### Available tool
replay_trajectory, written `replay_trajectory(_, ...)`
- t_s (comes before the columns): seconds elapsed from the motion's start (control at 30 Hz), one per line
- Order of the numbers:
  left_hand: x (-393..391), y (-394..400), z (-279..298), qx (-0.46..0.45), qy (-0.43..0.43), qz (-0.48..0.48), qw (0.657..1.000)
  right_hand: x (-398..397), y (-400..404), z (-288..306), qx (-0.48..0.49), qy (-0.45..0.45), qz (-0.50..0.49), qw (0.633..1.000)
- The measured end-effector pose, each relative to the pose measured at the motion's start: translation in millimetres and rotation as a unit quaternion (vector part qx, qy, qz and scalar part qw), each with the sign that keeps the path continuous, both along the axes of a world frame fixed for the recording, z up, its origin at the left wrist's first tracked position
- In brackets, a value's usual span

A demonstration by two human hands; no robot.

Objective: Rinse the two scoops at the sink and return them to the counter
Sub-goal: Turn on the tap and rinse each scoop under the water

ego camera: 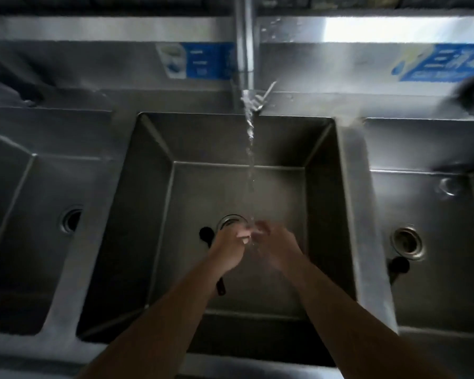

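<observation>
Scoop: only a dark handle end is seen, projecting below the left wrist over the floor of the middle sink basin; the bowl of the scoop is hidden by the hand. A second scoop cannot be made out with certainty.

Nearest the camera, two bare forearms are extended from the lower edge into the middle basin. The left hand is curled closed around the scoop. The right hand is held just beside it, fingers bent toward the left hand; whether anything is gripped in it cannot be told, since motion blur and water obscure the fingers. The fingertips of both hands are met under the water stream, above the basin floor.

Just behind the hands, the drain of the middle basin is partly covered, and a black stopper is seen beside it, to the left.

To either side, the left basin and the right basin are shown, each with a round drain; a second black stopper lies near the right drain.

Farthest away, the faucet is mounted at the steel backsplash, with water running. Blue labels are fixed to the backsplash on either side of it.
</observation>
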State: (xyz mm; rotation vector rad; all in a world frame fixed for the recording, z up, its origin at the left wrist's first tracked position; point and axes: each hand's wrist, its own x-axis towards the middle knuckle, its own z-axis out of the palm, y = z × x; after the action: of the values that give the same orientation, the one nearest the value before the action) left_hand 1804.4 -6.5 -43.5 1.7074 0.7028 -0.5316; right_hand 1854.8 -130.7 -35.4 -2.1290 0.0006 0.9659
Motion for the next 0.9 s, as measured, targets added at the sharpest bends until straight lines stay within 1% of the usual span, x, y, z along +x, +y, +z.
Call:
replay_trajectory(0.1, -22, 34, -49, 0.031, 0.05, 0.04, 0.997, -17, 43, -52, -0.028, 0.048, 0.04, 0.998)
replay_trajectory(0.17, -34, 54, -80, 0.078, 0.087, 0.061, 0.991, -23, 65, -85, -0.038, 0.072, 0.022, 0.996)
replay_trajectory(0.27, -45, 79, -121, 0.104, 0.144, 0.13, 0.975, -29, 92, -134, -0.067, 0.066, 0.034, 0.995)
replay_trajectory(0.37, -45, 89, -160, 0.11, 0.202, 0.115, 0.966, -38, 111, -167, -0.091, 0.06, 0.069, 0.992)
replay_trajectory(0.43, -44, 91, -178, 0.116, 0.2, 0.125, 0.965, -44, 118, -181, -0.103, 0.041, 0.093, 0.99)
replay_trajectory(0.5, -45, 91, -190, 0.123, 0.181, 0.127, 0.967, -48, 121, -192, -0.12, 0.016, 0.107, 0.987)
replay_trajectory(0.6, -44, 87, -197, 0.126, 0.157, 0.101, 0.974, -49, 123, -197, -0.124, -0.004, 0.111, 0.986)
replay_trajectory(0.7, -43, 87, -191, 0.105, 0.141, 0.099, 0.979, -48, 117, -189, -0.09, 0.014, 0.093, 0.991)
replay_trajectory(0.83, -37, 81, -162, 0.036, 0.102, 0.1, 0.989, -43, 98, -153, 0.027, 0.096, -0.001, 0.995)
replay_trajectory(0.87, -35, 77, -151, 0.018, 0.089, 0.103, 0.991, -43, 92, -139, 0.064, 0.128, -0.041, 0.989)
replay_trajectory(0.9, -33, 72, -140, -0.001, 0.077, 0.111, 0.991, -42, 87, -126, 0.107, 0.166, -0.098, 0.975)
